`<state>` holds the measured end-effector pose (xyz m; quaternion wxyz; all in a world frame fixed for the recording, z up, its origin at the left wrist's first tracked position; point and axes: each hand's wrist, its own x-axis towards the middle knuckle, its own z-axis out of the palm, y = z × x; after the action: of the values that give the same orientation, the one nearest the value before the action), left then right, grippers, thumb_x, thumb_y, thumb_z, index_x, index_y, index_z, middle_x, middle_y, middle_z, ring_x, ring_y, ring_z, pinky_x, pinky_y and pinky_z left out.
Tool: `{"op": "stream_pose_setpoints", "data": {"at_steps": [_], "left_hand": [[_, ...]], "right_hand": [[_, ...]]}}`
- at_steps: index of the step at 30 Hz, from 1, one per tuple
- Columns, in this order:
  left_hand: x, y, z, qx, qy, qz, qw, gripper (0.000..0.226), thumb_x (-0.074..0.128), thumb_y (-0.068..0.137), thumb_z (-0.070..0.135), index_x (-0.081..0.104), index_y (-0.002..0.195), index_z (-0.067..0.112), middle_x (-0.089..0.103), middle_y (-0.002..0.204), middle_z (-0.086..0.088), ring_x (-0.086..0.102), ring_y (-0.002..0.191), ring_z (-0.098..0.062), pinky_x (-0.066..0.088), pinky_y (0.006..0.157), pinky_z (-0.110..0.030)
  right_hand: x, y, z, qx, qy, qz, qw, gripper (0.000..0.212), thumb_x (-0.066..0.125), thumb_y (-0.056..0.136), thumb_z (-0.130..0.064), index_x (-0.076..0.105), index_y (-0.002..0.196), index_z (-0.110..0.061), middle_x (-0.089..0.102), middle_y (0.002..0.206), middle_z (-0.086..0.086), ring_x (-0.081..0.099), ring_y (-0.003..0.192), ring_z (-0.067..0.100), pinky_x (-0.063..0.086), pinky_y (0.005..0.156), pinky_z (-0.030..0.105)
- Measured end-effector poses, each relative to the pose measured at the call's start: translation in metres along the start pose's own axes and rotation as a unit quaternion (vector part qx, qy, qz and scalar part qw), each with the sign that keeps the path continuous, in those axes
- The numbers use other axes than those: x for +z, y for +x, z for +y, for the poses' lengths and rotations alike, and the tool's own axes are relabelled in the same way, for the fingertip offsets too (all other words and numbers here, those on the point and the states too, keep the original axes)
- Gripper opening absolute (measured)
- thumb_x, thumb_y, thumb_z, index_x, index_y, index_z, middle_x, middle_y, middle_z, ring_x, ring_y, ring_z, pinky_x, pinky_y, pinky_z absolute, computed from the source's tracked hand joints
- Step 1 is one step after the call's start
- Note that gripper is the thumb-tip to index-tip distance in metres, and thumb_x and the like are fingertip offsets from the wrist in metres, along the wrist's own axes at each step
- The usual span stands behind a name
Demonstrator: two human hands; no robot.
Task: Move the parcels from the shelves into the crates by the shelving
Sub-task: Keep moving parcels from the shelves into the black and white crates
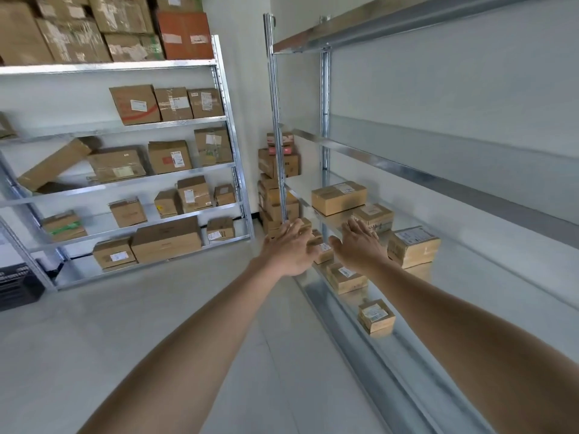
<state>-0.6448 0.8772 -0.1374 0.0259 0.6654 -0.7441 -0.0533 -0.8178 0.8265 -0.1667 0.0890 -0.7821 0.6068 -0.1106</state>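
Both arms stretch toward the low shelf [488, 311] of the metal shelving on the right. My left hand [289, 249] and my right hand [360, 247] are open, fingers spread, on either side of a small cardboard parcel [322, 250] that shows between them. Neither hand holds anything. Other labelled parcels lie on the same shelf: a larger one [339, 197] at the far end, one [374, 217] just past my right hand, one [413, 250] to its right, one [346, 277] below my right wrist and a small one [376, 315] nearest me.
A second shelving unit [125, 183] full of cardboard boxes stands along the left wall. A stack of boxes [277, 189] fills the corner behind the shelf post [277, 120]. A black crate [17, 285] sits on the floor at far left. Pale floor lies between.
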Motion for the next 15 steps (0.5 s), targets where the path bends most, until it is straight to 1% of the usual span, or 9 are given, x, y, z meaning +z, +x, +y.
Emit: {"op": "stream_pose_setpoints", "data": {"at_steps": [2,7,11,15], "left_hand": [[0.001,0.019,-0.01,-0.003,-0.002,-0.004,1.0,0.067,0.026,0.107,0.056,0.011,0.164,0.025,-0.007,0.172,-0.001,-0.006,0.159,-0.027,0.01,0.124,-0.063],[0.006,0.076,-0.049,-0.002,-0.001,-0.012,1.0,0.069,0.026,0.106,0.057,0.008,0.164,0.025,-0.008,0.172,-0.001,-0.006,0.158,-0.027,0.009,0.123,-0.063],[0.006,0.131,-0.088,0.014,-0.008,-0.022,1.0,0.068,0.028,0.107,0.056,0.009,0.165,0.026,-0.008,0.172,-0.002,-0.007,0.158,-0.027,0.007,0.123,-0.062],[-0.003,0.19,-0.132,0.037,-0.005,-0.028,0.999,0.067,0.028,0.108,0.054,0.01,0.165,0.025,-0.008,0.172,-0.003,-0.007,0.158,-0.028,0.008,0.123,-0.061]], "right_hand": [[0.005,0.022,-0.001,-0.002,-0.005,-0.001,1.0,0.067,0.022,0.107,-0.05,0.014,0.162,-0.012,0.002,0.171,0.007,-0.003,0.158,0.027,0.008,0.128,0.05],[0.022,0.08,-0.009,-0.001,-0.021,-0.012,1.0,0.068,0.022,0.108,-0.051,0.009,0.163,-0.012,-0.002,0.171,0.007,-0.006,0.157,0.026,0.005,0.128,0.049],[0.038,0.142,-0.024,0.015,-0.028,-0.013,0.999,0.068,0.02,0.108,-0.052,0.008,0.163,-0.013,-0.003,0.171,0.006,-0.006,0.157,0.026,0.005,0.128,0.049],[0.05,0.207,-0.046,0.037,-0.035,-0.021,0.998,0.068,0.02,0.108,-0.051,0.006,0.163,-0.013,-0.004,0.171,0.005,-0.006,0.157,0.026,0.006,0.128,0.049]]}}
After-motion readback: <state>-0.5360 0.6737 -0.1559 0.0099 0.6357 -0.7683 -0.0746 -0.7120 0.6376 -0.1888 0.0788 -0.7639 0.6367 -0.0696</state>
